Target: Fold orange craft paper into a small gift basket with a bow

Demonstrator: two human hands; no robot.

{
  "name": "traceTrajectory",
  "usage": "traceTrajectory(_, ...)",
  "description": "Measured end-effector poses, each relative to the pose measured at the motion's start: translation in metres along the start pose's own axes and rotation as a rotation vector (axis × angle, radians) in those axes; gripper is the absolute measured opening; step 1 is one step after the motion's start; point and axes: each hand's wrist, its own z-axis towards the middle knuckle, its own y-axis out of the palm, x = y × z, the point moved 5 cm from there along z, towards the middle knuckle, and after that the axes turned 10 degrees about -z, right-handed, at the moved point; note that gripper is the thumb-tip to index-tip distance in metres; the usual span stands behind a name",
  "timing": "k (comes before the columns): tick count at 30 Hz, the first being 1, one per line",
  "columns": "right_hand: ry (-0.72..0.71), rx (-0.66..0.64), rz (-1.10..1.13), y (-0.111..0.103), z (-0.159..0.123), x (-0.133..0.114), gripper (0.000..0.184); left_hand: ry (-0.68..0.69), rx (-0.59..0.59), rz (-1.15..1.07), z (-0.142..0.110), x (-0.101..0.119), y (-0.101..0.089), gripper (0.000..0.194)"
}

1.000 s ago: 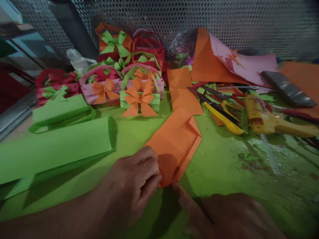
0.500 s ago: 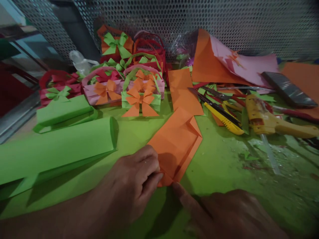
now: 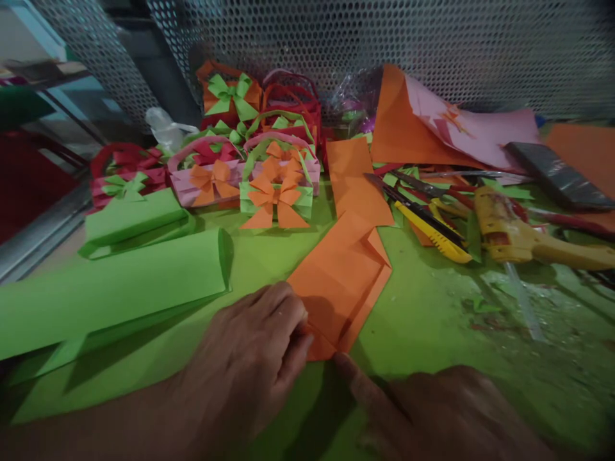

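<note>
A folded orange paper (image 3: 336, 275) lies flat in front of me, with creased flaps along its right side and near corner. My left hand (image 3: 254, 346) is closed at its lower left edge, thumb and curled fingers pinching the paper there. From the lower right, my right hand (image 3: 423, 410) reaches in with the index finger stretched out, its tip touching the near corner of the paper. The remaining right fingers are dim and partly out of frame. Just beyond, an orange paper strip (image 3: 358, 179) touches the folded piece's far end.
Small paper bags with bows (image 3: 276, 198) stand at the back left. Folded green paper (image 3: 115, 288) lies left. To the right are a yellow utility knife (image 3: 432, 234), scissors, a yellow glue gun (image 3: 500, 230) and scraps. A perforated metal panel (image 3: 336, 32) rises behind.
My left hand's fingers have shifted slightly at the paper's edge, the thumb lying a little lower. The right fingertip stays at the near corner. The whole view has moved a little.
</note>
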Motion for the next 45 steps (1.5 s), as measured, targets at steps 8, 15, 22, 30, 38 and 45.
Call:
traceTrajectory(8,0.039,-0.039,0.001,0.002,-0.001,0.001,0.029,0.216,0.026,0.09,-0.004,0.005,0.002,0.019)
traceTrajectory(15,-0.035,-0.06,-0.002,0.005,-0.002,-0.001,0.032,0.355,-0.017,0.262,-0.01,0.021,0.003,0.03)
traceTrajectory(22,0.007,0.012,-0.021,0.0,0.004,0.0,0.035,0.395,0.003,0.412,-0.023,0.033,0.007,0.038)
traceTrajectory(30,-0.007,-0.1,-0.014,0.005,0.002,0.0,0.035,0.426,0.105,0.544,-0.043,0.028,0.018,0.031)
traceTrajectory(38,-0.037,-0.101,0.001,0.001,0.002,0.0,0.035,0.398,0.028,0.576,-0.04,0.032,0.017,0.035)
traceTrajectory(45,-0.053,-0.122,0.028,-0.003,0.002,0.0,0.034,0.378,-0.079,0.517,-0.037,0.031,0.017,0.035)
